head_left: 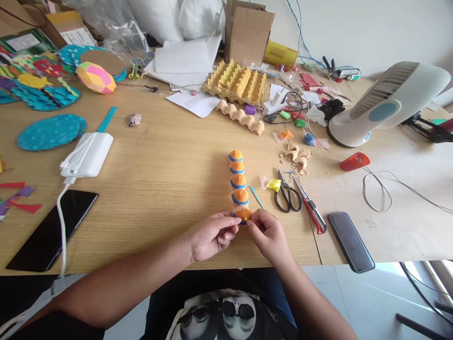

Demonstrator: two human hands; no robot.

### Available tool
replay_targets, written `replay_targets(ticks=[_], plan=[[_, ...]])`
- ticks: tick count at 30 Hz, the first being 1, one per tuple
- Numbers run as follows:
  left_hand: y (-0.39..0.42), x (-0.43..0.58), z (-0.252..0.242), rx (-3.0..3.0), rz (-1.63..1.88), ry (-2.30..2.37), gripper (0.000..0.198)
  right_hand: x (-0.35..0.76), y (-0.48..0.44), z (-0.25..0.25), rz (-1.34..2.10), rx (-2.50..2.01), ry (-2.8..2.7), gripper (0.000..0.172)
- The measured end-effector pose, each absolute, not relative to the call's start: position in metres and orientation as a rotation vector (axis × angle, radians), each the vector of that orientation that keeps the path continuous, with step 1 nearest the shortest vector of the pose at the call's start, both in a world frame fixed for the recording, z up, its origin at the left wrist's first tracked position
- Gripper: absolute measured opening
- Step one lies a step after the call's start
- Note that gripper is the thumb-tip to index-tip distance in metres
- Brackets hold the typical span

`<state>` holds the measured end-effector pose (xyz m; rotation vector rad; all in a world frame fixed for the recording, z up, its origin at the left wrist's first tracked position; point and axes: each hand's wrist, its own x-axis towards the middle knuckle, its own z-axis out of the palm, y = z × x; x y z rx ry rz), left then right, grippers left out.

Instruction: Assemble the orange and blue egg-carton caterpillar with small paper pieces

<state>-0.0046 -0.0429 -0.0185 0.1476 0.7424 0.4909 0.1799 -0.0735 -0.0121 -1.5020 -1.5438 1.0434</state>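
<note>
A strip of egg-carton cups (238,181), painted orange with blue bands along the lower edges, runs away from me on the table. My left hand (212,236) pinches the left side of its nearest cup between thumb and fingers. Against the right side of that same cup, my right hand (271,236) has its thumb and forefinger closed. A tiny yellow piece (245,218) sits on the front of this cup, between the fingertips. A thin blue strip (256,196) lies just beyond my right hand, beside a yellow lump of clay (273,184) in clear wrap.
Black-handled scissors (289,194) and a red utility knife (311,208) lie to the right, with a phone (351,242) past them. A white fan (385,104) stands at back right. Yellow egg cartons (236,84) are at the back; a power bank (88,153) is left.
</note>
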Motion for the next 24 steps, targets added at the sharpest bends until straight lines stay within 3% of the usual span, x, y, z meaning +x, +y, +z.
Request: replay_targets(ticks=[24], plan=[[-0.0470,0.0001,-0.0209,0.215,0.509,0.828,0.012,0.1725,-0.0740,-0.0128,0.936,-1.562,-1.625,0.023]])
